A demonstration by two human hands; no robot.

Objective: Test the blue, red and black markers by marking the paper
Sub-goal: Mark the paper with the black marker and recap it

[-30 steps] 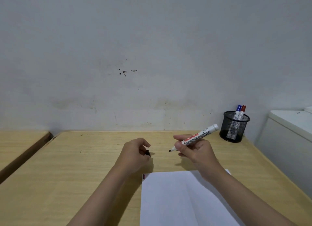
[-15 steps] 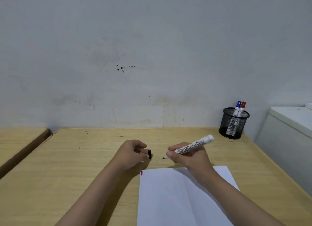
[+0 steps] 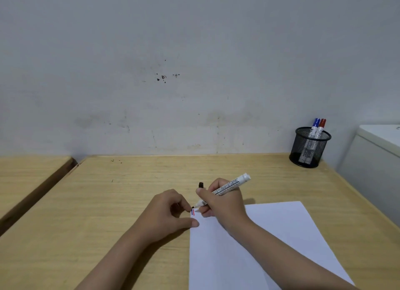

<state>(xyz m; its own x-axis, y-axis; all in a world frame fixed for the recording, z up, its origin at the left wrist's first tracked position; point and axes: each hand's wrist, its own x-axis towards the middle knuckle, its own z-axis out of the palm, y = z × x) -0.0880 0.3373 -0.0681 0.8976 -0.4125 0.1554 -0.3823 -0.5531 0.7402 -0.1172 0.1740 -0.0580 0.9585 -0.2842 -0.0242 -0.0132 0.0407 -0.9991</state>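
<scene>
Head view: we are gripping the black marker [image 3: 225, 189] in our right hand [image 3: 223, 201], its tip touching the paper [image 3: 259, 235] corner by small blue and red marks [image 3: 193, 212]; our left hand [image 3: 171, 214], fingers curled, is pinning the paper's edge with its thumb.

Desk [image 3: 134, 181] open; mesh cup [image 3: 309, 148] blocks far-right corner.

The white barrel of the black marker [image 3: 225, 189] carries outlined lettering that reads in part "marker"; its first letters are covered. Labels on the markers in the mesh cup [image 3: 310, 148] are too small to read.
</scene>
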